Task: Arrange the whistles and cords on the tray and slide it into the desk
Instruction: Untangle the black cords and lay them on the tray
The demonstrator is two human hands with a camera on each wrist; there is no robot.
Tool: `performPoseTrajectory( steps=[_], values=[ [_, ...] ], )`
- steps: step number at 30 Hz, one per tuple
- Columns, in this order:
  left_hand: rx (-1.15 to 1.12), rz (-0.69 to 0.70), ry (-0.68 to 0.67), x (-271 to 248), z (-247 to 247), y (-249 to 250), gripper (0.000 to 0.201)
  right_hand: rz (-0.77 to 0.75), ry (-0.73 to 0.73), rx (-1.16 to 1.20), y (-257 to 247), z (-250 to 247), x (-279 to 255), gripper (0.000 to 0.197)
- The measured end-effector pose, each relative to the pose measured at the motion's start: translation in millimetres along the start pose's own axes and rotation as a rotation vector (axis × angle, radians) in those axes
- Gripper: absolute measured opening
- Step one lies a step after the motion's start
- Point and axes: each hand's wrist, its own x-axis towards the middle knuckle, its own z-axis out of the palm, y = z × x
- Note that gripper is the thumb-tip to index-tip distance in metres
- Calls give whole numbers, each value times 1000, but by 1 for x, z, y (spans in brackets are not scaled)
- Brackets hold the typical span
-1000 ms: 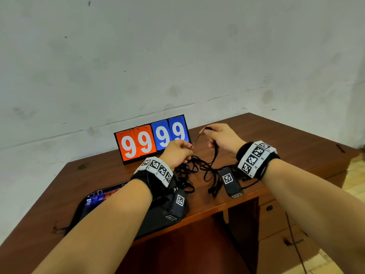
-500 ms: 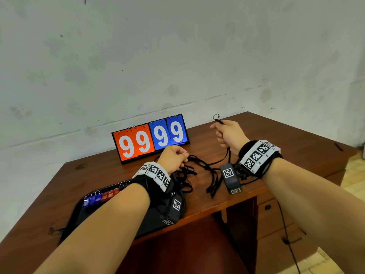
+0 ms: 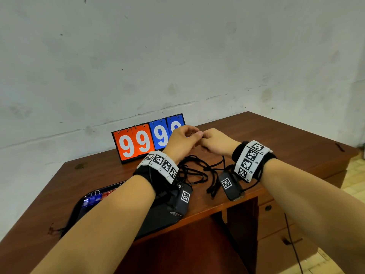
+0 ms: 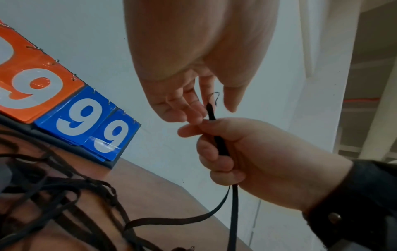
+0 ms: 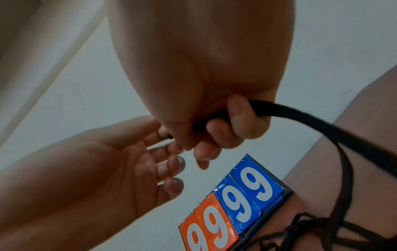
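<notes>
My right hand (image 3: 214, 141) grips a black cord (image 4: 221, 146) in its fist, raised above the desk in front of the scoreboard. The cord's thin looped end sticks out above the fist. My left hand (image 3: 181, 139) has met it, and its straight fingers (image 4: 189, 108) touch that end while the thumb stands apart. The held cord (image 5: 300, 117) trails down to a tangled pile of black cords (image 3: 197, 170) on the desk. A black tray (image 3: 83, 204) lies at the front left under my left forearm, with blue and red whistles (image 3: 96, 197) at its back edge.
An orange and blue flip scoreboard (image 3: 138, 143) reading 9999 stands at the back of the brown desk (image 3: 286, 139) against the white wall. Desk drawers (image 3: 276, 214) sit below on the right.
My left hand rose from the cord pile to the cord end held by my right hand. The right hand moved left, so both hands now meet before the scoreboard.
</notes>
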Motion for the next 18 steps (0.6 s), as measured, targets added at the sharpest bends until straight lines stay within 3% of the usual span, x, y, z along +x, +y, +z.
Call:
performPoseTrajectory(
  steps=[7, 13, 18],
  values=[
    [38, -23, 84, -3, -13, -14, 6, -78, -29, -105, 1, 5, -1, 24],
    [-120, -187, 316, -4, -60, -43, 7, 23, 72, 264, 12, -4, 0, 15],
    [-273, -288, 482, -10, -99, -64, 12, 52, 112, 394, 14, -2, 6, 13]
  ],
)
